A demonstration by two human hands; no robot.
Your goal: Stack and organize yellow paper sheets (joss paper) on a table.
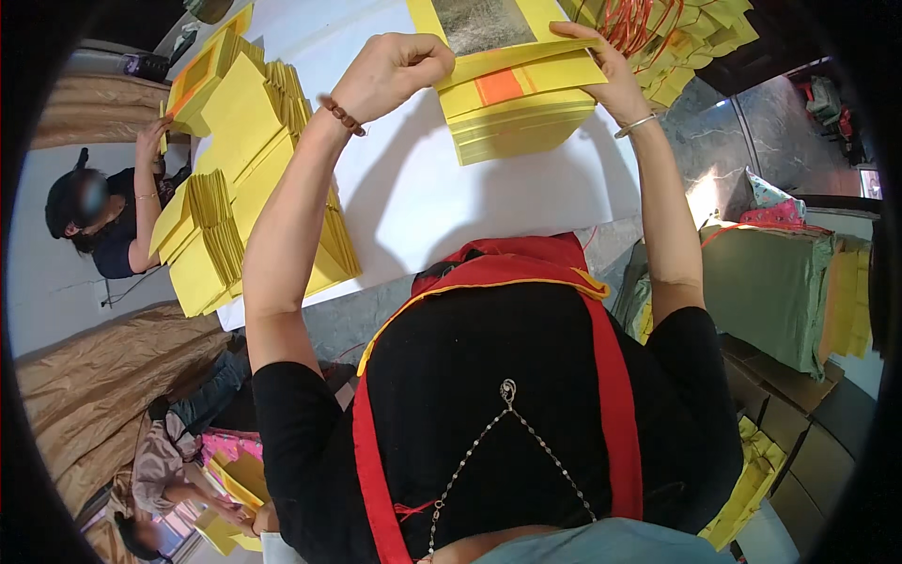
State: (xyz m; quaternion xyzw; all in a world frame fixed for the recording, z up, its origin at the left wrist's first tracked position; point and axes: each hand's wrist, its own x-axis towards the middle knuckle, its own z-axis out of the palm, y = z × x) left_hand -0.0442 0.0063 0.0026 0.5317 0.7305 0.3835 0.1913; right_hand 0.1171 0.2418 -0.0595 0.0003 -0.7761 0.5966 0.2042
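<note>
A thick stack of yellow folded paper (526, 132) lies on the white table in front of me. On top is a yellow paper sheet (554, 79) with an orange patch, its far edge raised as a fold. My left hand (399, 70) is closed at the left end of that fold, fingers curled in. My right hand (620, 85) grips the right end, thumb and fingers on either side of the paper. Just beyond the fold is a yellow-bordered piece (484, 23) with a grey-brown middle, partly cut off by the frame's top.
Rows of yellow folded papers (246, 141) stand on the white table (404, 226) to my left. Red strings (644, 33) lie over yellow bundles at far right. A green-wrapped box (766, 282) stands to my right. One person (117, 221) handles yellow paper at left; another works lower left.
</note>
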